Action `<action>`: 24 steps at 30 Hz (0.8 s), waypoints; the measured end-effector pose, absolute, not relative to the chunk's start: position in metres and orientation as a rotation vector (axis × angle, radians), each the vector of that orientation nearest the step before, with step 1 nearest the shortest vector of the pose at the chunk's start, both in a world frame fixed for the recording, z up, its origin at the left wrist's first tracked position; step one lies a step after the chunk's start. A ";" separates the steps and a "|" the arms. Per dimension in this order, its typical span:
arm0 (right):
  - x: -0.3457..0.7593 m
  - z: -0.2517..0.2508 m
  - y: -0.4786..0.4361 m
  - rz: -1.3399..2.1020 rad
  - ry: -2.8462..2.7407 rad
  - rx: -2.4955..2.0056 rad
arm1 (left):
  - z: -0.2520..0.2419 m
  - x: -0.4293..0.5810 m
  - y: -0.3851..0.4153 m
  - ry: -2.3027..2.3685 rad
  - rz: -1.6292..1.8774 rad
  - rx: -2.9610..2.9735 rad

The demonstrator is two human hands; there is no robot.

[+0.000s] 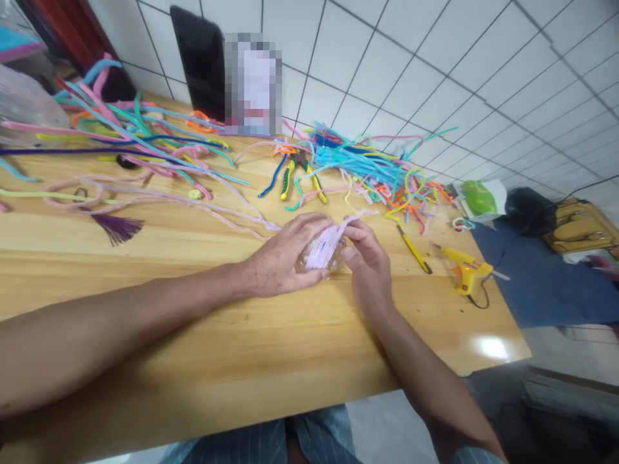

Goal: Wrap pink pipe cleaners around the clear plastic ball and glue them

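Observation:
Above the wooden table (pixel 290 354), my left hand (pixel 278 258) is closed around a clear, rounded plastic object (pixel 333 263). Lilac pipe cleaner (pixel 320 249) covers much of the object's top in side-by-side strands. My right hand (pixel 371 267) is at its right side, thumb and fingers pinched together near a lilac strand that sticks up and off to the right. The object's underside is hidden by the hands. A long pale pink strand (pixel 213 207) runs across the table from the left toward my left hand.
Green-and-yellow pliers (pixel 289 178) lie beyond my hands, beside heaped colourful pipe cleaners (pixel 358 161). To the right are a yellow utility knife (pixel 413 249) and a yellow glue gun (pixel 467 267) with its cord. A purple tassel (pixel 116 225) lies left; a black phone (pixel 200 64) leans against the tiled wall.

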State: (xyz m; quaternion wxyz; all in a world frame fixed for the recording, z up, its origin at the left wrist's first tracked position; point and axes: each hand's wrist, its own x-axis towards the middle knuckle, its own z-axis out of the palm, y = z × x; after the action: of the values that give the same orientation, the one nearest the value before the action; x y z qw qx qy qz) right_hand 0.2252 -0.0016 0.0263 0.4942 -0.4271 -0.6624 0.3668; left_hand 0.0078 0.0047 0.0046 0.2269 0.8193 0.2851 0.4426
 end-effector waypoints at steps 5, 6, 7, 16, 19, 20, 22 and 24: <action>0.220 0.029 0.002 1.055 -1.486 -1.011 | 0.006 0.010 0.003 0.788 1.195 2.288; 0.219 0.030 0.003 1.074 -1.476 -1.014 | 0.006 0.009 0.003 0.792 1.182 2.293; 0.217 0.032 0.003 1.089 -1.473 -1.017 | 0.006 0.009 0.003 0.793 1.165 2.301; 0.214 0.034 0.002 1.207 -1.433 -0.998 | 0.003 0.007 0.007 0.738 1.121 2.320; 0.211 0.036 0.002 1.259 -1.331 -0.994 | 0.001 0.007 0.009 0.733 1.130 2.335; 0.210 0.037 0.001 1.271 -1.299 -0.992 | 0.001 0.007 0.009 0.733 1.130 2.337; 0.209 0.039 0.001 1.286 -1.247 -0.989 | 0.001 0.007 0.009 0.736 1.125 2.340; 0.209 0.039 0.000 1.292 -1.218 -0.984 | 0.002 0.007 0.009 0.737 1.123 2.336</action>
State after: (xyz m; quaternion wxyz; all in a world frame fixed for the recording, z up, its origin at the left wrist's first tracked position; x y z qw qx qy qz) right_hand 0.2086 0.0000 0.0393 0.5278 -0.4117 -0.5097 0.5405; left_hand 0.0070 0.0085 0.0021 0.2216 0.8453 0.2667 0.4064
